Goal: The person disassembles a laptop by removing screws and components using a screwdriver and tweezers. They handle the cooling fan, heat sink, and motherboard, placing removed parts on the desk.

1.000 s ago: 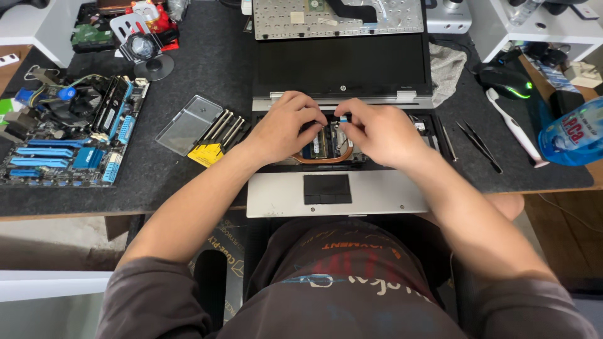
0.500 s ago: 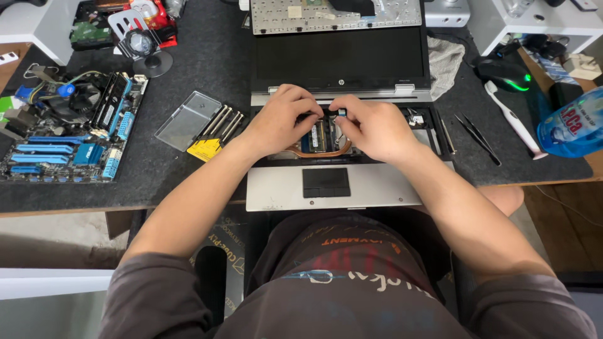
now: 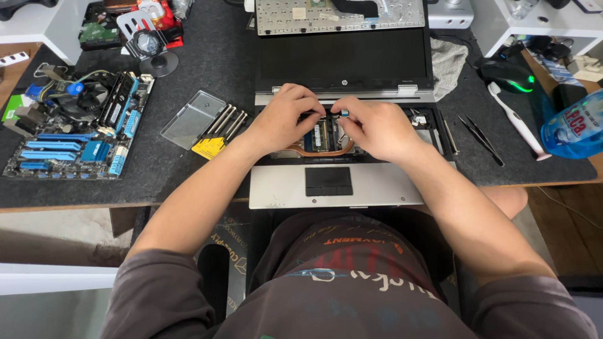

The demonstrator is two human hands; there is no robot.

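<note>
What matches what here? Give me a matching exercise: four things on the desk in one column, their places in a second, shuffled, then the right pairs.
Things:
1. motherboard
2. screwdriver set
3. tweezers
4. blue bottle

Places:
A. far right edge of the desk
B. far left of the mat
C. just right of the open laptop
D. between the motherboard and the laptop, near the left hand

Pairs: 1-B, 2-D, 3-C, 4-A
</note>
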